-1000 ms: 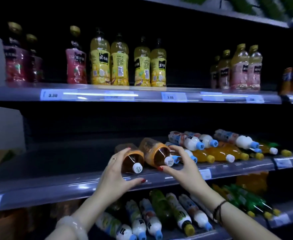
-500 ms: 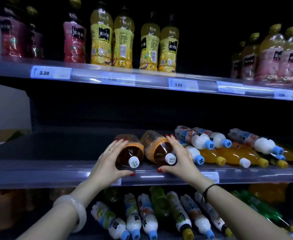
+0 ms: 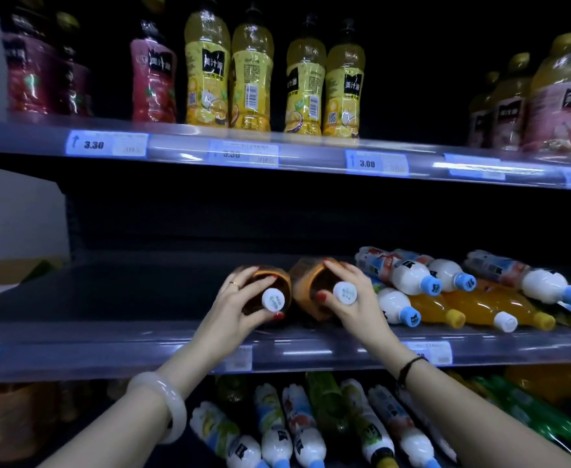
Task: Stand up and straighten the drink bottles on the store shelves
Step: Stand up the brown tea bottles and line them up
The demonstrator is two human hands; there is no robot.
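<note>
Judging by the shelves, I've barely dented this job. At 12 o'clock the top shelf [image 3: 277, 153] looks done: its juice bottles [image 3: 206, 69] stand upright in rows. The middle shelf [image 3: 108, 346] is the one I'm working. From my hands out toward 3 o'clock, a heap of white blue-capped bottles [image 3: 409, 275] and orange bottles [image 3: 473, 305] lies on its side. Down at 6 o'clock the bottom-shelf bottles [image 3: 297, 420] lie flat too. Two brown tea bottles lie close together, caps toward me. My left hand [image 3: 240, 309] is curled round the left tea bottle [image 3: 277, 282], fingers over its shoulder and thumb under the white cap. My right hand [image 3: 351, 298] grips the right tea bottle [image 3: 307, 288] likewise, thumb beside its cap.
</note>
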